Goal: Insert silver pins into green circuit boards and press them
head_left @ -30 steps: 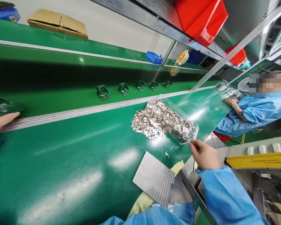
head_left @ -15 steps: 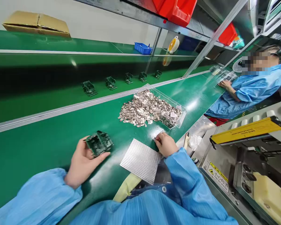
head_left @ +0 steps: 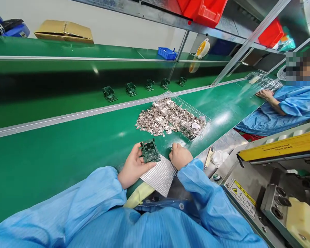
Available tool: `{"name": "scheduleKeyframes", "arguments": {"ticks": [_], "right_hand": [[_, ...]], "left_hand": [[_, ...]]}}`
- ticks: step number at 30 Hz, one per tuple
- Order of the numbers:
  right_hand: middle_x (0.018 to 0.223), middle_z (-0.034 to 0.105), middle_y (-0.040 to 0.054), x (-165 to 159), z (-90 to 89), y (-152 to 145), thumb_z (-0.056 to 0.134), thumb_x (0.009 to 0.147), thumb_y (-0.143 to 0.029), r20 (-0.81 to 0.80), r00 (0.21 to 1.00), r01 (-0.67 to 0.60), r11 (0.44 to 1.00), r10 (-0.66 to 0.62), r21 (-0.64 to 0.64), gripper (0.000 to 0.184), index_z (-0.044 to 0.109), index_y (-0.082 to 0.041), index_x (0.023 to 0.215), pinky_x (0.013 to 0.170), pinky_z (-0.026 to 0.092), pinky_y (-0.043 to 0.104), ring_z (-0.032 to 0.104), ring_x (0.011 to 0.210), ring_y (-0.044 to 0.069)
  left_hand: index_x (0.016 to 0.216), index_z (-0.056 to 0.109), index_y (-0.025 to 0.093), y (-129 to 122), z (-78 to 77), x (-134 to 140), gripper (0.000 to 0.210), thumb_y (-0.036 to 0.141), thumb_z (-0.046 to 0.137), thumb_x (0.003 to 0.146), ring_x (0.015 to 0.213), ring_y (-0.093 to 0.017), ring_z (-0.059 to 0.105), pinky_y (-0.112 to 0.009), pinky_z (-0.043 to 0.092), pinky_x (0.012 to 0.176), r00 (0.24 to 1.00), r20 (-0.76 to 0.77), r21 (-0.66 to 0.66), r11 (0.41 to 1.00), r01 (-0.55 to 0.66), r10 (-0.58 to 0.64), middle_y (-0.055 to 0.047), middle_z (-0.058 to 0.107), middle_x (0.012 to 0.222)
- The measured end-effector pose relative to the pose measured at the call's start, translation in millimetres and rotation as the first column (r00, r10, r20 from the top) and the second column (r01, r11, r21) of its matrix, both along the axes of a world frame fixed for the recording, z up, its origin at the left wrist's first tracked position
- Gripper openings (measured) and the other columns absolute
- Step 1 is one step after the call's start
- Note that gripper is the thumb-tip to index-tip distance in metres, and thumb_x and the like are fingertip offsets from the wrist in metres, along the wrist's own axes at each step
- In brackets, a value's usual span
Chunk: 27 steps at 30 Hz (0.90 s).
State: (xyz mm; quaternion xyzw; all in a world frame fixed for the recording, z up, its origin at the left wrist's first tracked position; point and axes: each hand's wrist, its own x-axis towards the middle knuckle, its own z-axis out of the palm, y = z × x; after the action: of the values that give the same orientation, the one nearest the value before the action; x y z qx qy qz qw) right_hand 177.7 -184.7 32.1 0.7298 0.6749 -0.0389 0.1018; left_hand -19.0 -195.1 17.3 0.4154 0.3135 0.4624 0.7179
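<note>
My left hand (head_left: 135,163) grips a green circuit board (head_left: 150,150) by its edges, thumb below and fingers behind, over a silver ribbed sheet (head_left: 160,177). Just to the right, my right hand (head_left: 181,156) is closed in a pinch; a tiny dark bit shows at the fingertips, too small to name. The board and the pinching fingers are apart. Beyond both hands lies a heap of small silvery metal pieces (head_left: 155,119), partly spilling out of a clear plastic tray (head_left: 205,129) onto the green tabletop (head_left: 67,155).
Several similar boards (head_left: 110,93) stand in a row on the green strip behind a metal rail (head_left: 74,112). At right are a machine with a yellow bar (head_left: 279,146) and a cutter knife (head_left: 209,157). A co-worker in blue (head_left: 294,98) sits further along.
My left hand has brought the board rightward, close to my right hand, and the board is turned more face-on. My right hand stays pinched near the sheet. The view has shifted slightly left.
</note>
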Motion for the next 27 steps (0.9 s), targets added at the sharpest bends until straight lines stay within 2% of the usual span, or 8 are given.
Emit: {"name": "scheduleKeyframes", "arguments": {"ticks": [4, 7, 9, 11, 14, 19, 24, 27], "right_hand": [[0.100, 0.062, 0.0139, 4.6, -0.8, 1.4, 0.039, 0.092, -0.018, -0.077, 0.995, 0.068, 0.997, -0.064, 0.046, 0.017, 0.054, -0.014, 0.098, 0.070, 0.044, 0.030, 0.064, 0.084, 0.023], [0.094, 0.065, 0.0108, 13.0, 10.6, -6.6, 0.040, 0.092, -0.017, -0.157, 0.984, 0.095, 0.993, -0.082, 0.074, 0.015, 0.055, -0.014, 0.094, 0.071, 0.046, 0.028, 0.064, 0.082, 0.020], [0.083, 0.066, 0.0057, 15.0, 20.9, -22.4, 0.042, 0.092, -0.019, -0.288, 0.956, 0.084, 0.992, -0.054, 0.092, 0.014, 0.056, -0.017, 0.091, 0.068, 0.048, 0.025, 0.064, 0.075, 0.017], [0.072, 0.065, 0.0016, 10.0, 28.3, -43.6, 0.046, 0.090, -0.024, -0.552, 0.834, 0.084, 0.990, -0.008, 0.113, 0.013, 0.057, -0.019, 0.087, 0.060, 0.048, 0.023, 0.062, 0.065, 0.015], [0.065, 0.064, 0.0009, -10.9, 29.4, -71.7, 0.054, 0.085, -0.030, -0.854, 0.520, 0.121, 0.987, 0.029, 0.107, 0.014, 0.062, -0.020, 0.080, 0.053, 0.048, 0.025, 0.060, 0.059, 0.016], [0.067, 0.065, 0.0021, -52.4, 15.9, -82.0, 0.061, 0.082, -0.031, -0.953, 0.302, 0.216, 0.973, 0.013, 0.081, 0.014, 0.067, -0.018, 0.083, 0.056, 0.048, 0.025, 0.058, 0.059, 0.015], [0.062, 0.063, 0.0010, -60.8, 7.5, -77.8, 0.068, 0.079, -0.037, -0.999, 0.038, 0.368, 0.930, -0.012, 0.003, 0.019, 0.067, -0.018, 0.082, 0.052, 0.045, 0.024, 0.056, 0.055, 0.013], [0.063, 0.062, 0.0010, -54.8, 8.2, -77.2, 0.072, 0.076, -0.037, -1.000, -0.023, 0.442, 0.897, 0.006, -0.005, 0.018, 0.068, -0.019, 0.078, 0.055, 0.046, 0.025, 0.056, 0.058, 0.014]], "left_hand": [[0.112, 0.041, 0.024, 0.7, -6.7, -3.8, 0.064, 0.022, 0.083, 0.064, 0.091, -0.015, 0.067, -0.030, 0.054, 0.086, 0.999, -0.012, 0.007, 0.999, 0.043, -0.043, -0.001, 0.063, 0.105], [0.118, 0.039, 0.026, 0.6, -7.7, -7.3, 0.067, 0.021, 0.081, 0.066, 0.090, -0.014, 0.067, -0.029, 0.054, 0.085, 0.997, 0.011, 0.033, 0.997, 0.071, -0.071, -0.002, 0.063, 0.106], [0.119, 0.039, 0.026, 0.0, -7.0, -9.5, 0.067, 0.020, 0.080, 0.067, 0.091, -0.015, 0.067, -0.029, 0.054, 0.086, 0.998, 0.010, 0.057, 0.996, 0.064, -0.064, -0.002, 0.063, 0.107], [0.118, 0.041, 0.026, -1.7, -5.5, -10.8, 0.063, 0.021, 0.079, 0.069, 0.092, -0.016, 0.067, -0.030, 0.054, 0.086, 0.999, 0.000, 0.075, 0.996, 0.051, -0.051, -0.003, 0.063, 0.108], [0.118, 0.042, 0.026, -6.9, -3.5, -10.0, 0.063, 0.022, 0.080, 0.068, 0.093, -0.017, 0.066, -0.031, 0.055, 0.086, 0.999, 0.019, 0.054, 0.997, 0.049, -0.050, -0.004, 0.061, 0.112], [0.117, 0.041, 0.027, -15.5, -3.4, -8.3, 0.064, 0.025, 0.081, 0.067, 0.088, -0.016, 0.065, -0.026, 0.055, 0.077, 1.000, 0.013, 0.037, 0.999, 0.027, -0.028, -0.003, 0.060, 0.105], [0.116, 0.042, 0.027, -14.8, -3.1, -10.6, 0.058, 0.021, 0.077, 0.070, 0.086, -0.013, 0.064, -0.022, 0.054, 0.075, 1.000, 0.008, 0.066, 0.997, -0.025, 0.025, -0.002, 0.059, 0.105], [0.114, 0.044, 0.026, -14.6, -2.9, -10.7, 0.055, 0.019, 0.077, 0.071, 0.087, -0.013, 0.064, -0.023, 0.054, 0.076, 1.000, 0.001, 0.098, 0.995, -0.024, 0.024, -0.003, 0.060, 0.105]]}}
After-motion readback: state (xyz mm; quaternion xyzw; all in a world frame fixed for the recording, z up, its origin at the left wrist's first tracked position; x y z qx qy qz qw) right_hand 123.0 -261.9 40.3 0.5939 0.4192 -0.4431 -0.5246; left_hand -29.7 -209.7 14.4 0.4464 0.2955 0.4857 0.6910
